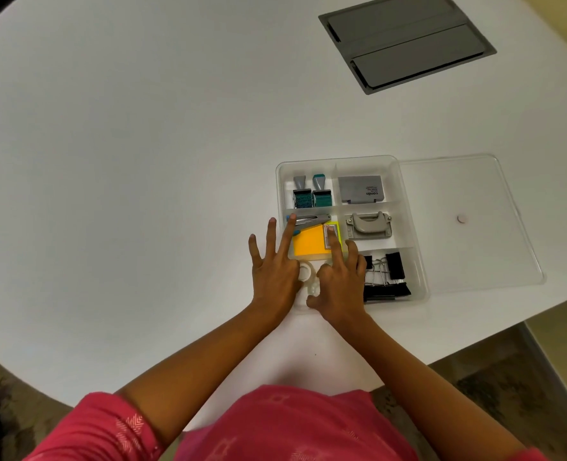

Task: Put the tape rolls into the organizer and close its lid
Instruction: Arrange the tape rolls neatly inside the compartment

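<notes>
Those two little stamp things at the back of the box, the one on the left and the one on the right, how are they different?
The left stamp has a grey handle; the right stamp has a teal one. The left stamp's body shows dark blue bands with lettering, while the right stamp's body looks plain teal. Both lie flat, side by side, handles pointing away from the person, in the same back-left compartment of the clear organizer, and look alike in size and shape.
</notes>
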A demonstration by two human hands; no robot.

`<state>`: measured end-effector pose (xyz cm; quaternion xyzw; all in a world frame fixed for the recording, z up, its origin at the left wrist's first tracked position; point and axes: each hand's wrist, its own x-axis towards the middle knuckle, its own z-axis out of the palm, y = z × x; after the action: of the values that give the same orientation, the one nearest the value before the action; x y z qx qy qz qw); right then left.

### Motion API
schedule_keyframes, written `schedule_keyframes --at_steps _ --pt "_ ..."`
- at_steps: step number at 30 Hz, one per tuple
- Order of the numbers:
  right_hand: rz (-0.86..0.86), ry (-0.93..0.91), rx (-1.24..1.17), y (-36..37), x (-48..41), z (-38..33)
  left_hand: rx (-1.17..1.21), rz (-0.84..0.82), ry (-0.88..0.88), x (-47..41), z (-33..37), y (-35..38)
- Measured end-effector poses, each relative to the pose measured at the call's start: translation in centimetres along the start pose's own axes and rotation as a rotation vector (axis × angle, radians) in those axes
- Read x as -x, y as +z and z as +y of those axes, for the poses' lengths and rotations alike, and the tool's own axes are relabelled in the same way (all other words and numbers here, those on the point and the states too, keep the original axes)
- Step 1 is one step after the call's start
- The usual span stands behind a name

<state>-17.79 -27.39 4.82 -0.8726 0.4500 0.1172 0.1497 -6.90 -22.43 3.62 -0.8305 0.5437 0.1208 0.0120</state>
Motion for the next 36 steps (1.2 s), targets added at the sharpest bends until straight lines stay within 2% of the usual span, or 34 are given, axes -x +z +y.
schedule_keyframes --at_steps 5,11,17,21,23,25,28,31,36 --pt "0.024 0.01 -0.066 -0.3 0.2 1.1 -0.007 0.03 0.046 0.2 -0.2 0.2" --pt "0.176 0.015 -0.264 -0.4 0.5 1.5 0.027 -0.038 0.031 0.0 -0.1 0.3" --pt "0.312 -0.02 -0.233 0.1 0.9 0.6 -0.011 0.024 0.077 0.7 0.4 -0.1" --pt "0.341 -0.001 -0.225 0.0 0.6 -0.2 0.01 -0.045 0.016 0.8 0.2 0.2" --pt "0.337 -0.001 -0.224 0.1 0.5 -0.3 0.089 -0.049 0.0 1.1 -0.3 0.1" --pt "0.334 -0.007 -0.227 0.2 0.3 -0.3 0.215 0.051 -0.03 1.6 -1.0 -0.2" --pt "0.319 -0.053 -0.24 0.5 -0.2 -0.6 0.539 0.195 -0.212 2.3 -1.8 -0.2" --pt "0.308 -0.15 -0.232 0.9 -0.7 -0.9 0.896 0.122 -0.438 2.3 -2.4 -0.3" --pt "0.311 -0.251 -0.158 1.5 -1.4 -0.9 1.073 0.007 -0.598 2.0 -3.0 0.4"
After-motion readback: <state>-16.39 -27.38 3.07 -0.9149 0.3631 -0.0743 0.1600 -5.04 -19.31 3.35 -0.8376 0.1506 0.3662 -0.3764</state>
